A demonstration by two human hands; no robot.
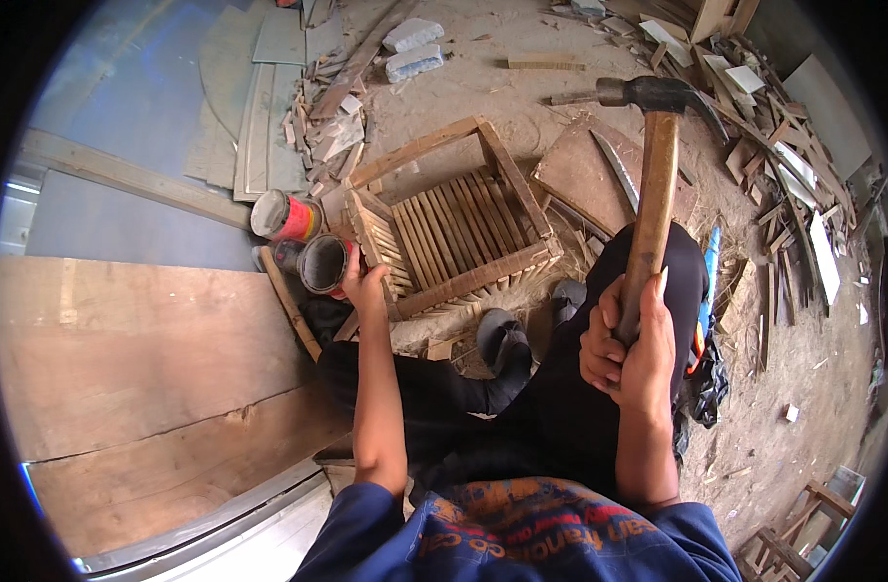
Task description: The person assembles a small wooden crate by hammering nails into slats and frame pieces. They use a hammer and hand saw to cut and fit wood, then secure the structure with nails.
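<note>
Right hand (630, 351) up close, wrapped tight round the wooden handle of a claw hammer (655, 165), head raised well clear of the work (it hangs over the dark board behind, nowhere near a nail). Over on the other side the left hand (364, 286) stretches out to an open tin (324, 264) lying on its side, fingers curled at its rim; whether they have pinched anything out of it, I cannot tell. Between the two arms, the person's black trouser legs and shoes, folded down on the sandy floor. Just past the feet sits the piece itself, a slatted wooden crate (451, 233), tilted, its thin slats running side by side inside a stouter frame, touching the tin's side of things. A second, red tin (284, 215) stands just beyond the first. My read: this is the fetching step, a fastener being sought before the next blow. What follows would call for setting it on a slat, steadying it with the left fingers and bringing the hammer down short and true. Farther off, a long blade (616, 170) on the board, and scrap wood (774, 145) heaped at the right.
</note>
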